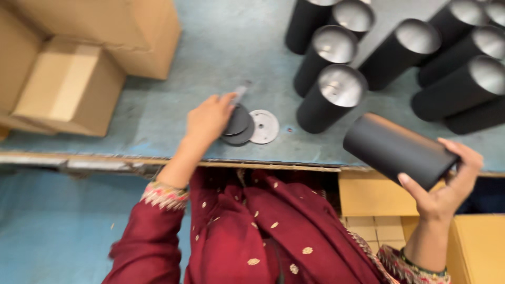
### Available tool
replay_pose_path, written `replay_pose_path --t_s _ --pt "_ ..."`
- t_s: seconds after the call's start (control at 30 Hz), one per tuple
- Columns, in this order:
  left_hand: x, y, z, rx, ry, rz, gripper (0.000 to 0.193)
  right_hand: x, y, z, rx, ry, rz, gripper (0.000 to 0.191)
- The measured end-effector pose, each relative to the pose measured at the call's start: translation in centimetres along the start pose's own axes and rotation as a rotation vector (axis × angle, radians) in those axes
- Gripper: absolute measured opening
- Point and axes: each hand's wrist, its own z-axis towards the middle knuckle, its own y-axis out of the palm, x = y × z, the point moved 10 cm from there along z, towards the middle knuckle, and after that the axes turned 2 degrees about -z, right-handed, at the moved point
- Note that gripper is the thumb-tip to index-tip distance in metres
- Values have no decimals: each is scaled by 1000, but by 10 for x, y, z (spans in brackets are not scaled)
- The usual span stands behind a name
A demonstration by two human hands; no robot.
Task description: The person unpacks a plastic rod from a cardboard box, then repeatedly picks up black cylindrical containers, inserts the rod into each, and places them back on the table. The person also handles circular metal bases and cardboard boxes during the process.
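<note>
Holding a black cylinder (395,151) tilted on its side just off the surface (158,105) edge, our right hand (444,186) wraps it from below. Our left hand (209,120) pinches a dark disc (239,122) beside a grey disc (264,126), near upright black tubes (331,97) grouped within reach.

Person wears a deep maroon garment with long sleeves, scattered small gold embroidered motifs across the draped fabric. Both cuffs carry a multicoloured embroidered band, pink, gold and green. Left hand (209,120) and right hand (446,186) bare, no gloves; rings or bangles cannot be made out.
</note>
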Motion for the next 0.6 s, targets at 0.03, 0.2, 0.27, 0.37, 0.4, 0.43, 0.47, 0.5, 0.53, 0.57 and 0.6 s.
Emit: replay_pose_path --t_s 0.03,0.2,0.27,0.37,0.4,0.43,0.47,0.5,0.53,0.57,0.6 --pt "-4 -12 -2 62 0 -92 37 2 -3 5 -14 -11 -110 75" --pt "-45 -24 -17 65 -223 -345 41 29 4 37 -153 49 -587 79" --pt "-29 -22 -21 83 -78 -259 39 49 13 49 -209 147 -712 83" --pt "-26 -17 -23 115 -21 -189 36 64 17 56 -170 217 -773 81" --pt "-29 -15 -23 121 -28 -177 35 65 16 53 -121 211 -761 77" --pt "-39 -14 -23 135 -89 -251 36 66 15 51 -72 202 -748 72" --pt "-51 -14 -22 151 -152 -325 37 65 20 48 -66 151 -795 75" --pt "-63 -12 -23 165 -216 -400 38 64 27 42 -62 97 -842 78" --pt "-73 -8 -21 179 -250 -691 39 64 33 37 -60 44 -888 80" --pt "-83 -2 -19 191 -283 -981 39 76 32 31 -32 104 -840 78" --pt "-89 8 -20 199 -316 -1273 39 88 30 26 -6 162 -792 76"
